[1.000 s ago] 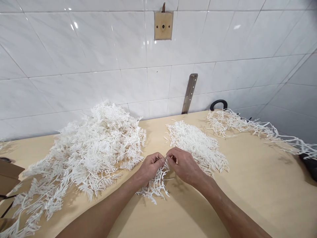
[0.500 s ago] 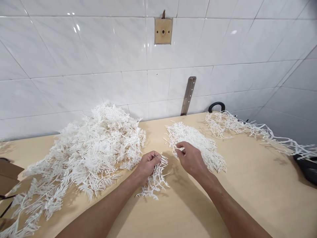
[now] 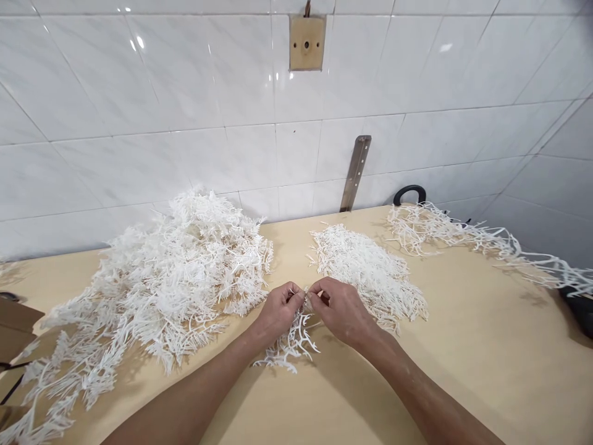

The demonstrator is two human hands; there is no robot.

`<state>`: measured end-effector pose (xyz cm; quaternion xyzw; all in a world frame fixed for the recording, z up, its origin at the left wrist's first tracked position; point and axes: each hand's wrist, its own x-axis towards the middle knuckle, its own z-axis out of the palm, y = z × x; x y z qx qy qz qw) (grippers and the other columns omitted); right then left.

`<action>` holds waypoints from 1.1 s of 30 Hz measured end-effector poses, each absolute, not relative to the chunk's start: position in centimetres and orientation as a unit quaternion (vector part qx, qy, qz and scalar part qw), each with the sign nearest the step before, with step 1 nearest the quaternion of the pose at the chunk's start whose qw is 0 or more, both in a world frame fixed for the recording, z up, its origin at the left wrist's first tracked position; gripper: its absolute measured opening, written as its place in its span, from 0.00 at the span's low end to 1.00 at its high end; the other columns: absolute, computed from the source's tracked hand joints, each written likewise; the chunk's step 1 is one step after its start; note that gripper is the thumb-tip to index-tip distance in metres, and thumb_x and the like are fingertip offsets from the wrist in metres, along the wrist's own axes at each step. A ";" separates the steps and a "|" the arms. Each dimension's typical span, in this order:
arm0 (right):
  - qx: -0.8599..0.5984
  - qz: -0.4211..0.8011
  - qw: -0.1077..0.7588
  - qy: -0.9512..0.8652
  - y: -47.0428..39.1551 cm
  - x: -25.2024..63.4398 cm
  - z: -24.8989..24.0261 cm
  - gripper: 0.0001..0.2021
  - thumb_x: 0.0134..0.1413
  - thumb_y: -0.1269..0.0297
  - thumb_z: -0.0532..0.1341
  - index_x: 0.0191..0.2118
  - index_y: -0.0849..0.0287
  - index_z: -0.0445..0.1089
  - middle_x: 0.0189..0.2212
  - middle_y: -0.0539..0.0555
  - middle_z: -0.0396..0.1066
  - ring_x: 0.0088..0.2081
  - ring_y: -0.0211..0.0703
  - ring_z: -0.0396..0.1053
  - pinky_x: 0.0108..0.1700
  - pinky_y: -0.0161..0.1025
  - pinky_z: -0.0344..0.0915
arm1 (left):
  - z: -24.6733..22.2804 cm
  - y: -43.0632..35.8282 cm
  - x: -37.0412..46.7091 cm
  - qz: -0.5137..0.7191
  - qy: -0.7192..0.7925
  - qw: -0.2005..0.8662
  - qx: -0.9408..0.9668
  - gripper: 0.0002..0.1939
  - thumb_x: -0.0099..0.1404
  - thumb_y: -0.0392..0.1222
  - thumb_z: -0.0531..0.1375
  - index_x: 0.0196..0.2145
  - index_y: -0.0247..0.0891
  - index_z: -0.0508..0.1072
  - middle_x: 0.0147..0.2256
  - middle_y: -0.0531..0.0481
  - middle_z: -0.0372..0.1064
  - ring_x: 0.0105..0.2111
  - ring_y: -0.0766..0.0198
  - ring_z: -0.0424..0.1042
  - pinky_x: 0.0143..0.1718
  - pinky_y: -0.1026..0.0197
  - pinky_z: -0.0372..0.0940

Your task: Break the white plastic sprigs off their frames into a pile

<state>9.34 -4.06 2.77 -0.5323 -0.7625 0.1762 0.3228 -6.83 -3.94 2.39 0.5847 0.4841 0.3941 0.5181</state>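
My left hand (image 3: 281,307) is closed in a pinch on a white branched sprig (image 3: 296,340), whose lower part hangs beneath the fingers to the table. The fingertips of my right hand (image 3: 336,306) pinch at the sprig's top end, right beside the left fingertips; the exact bit between them is too small to tell. A big heap of white feathery sprigs (image 3: 194,266) lies left of my left hand. Just behind my right hand is a flatter pile of thin white pieces (image 3: 365,266).
Bare white branching stems (image 3: 463,235) stretch along the wooden table (image 3: 482,371) at right. Behind them stands a black ring-shaped handle (image 3: 410,193), with a black object (image 3: 579,309) at the right edge. A metal strip (image 3: 356,173) leans on the tiled wall; a brown box (image 3: 18,324) is at left.
My right hand has moved left from beside the flatter pile to meet the left fingertips, and its fingers have closed at the sprig. The view has tilted slightly downward.
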 end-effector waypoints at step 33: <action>-0.571 0.297 0.308 -0.700 -4.0 9.6 3.4 0.10 0.55 0.61 0.58 0.35 0.56 0.77 0.28 0.51 0.77 0.28 0.42 0.70 0.31 0.37 0.62 | 1.3 -3.6 -7.0 0.423 0.485 0.518 0.563 0.16 0.60 0.52 0.62 0.27 0.35 0.71 0.24 0.53 0.65 0.24 0.68 0.61 0.27 0.65 0.56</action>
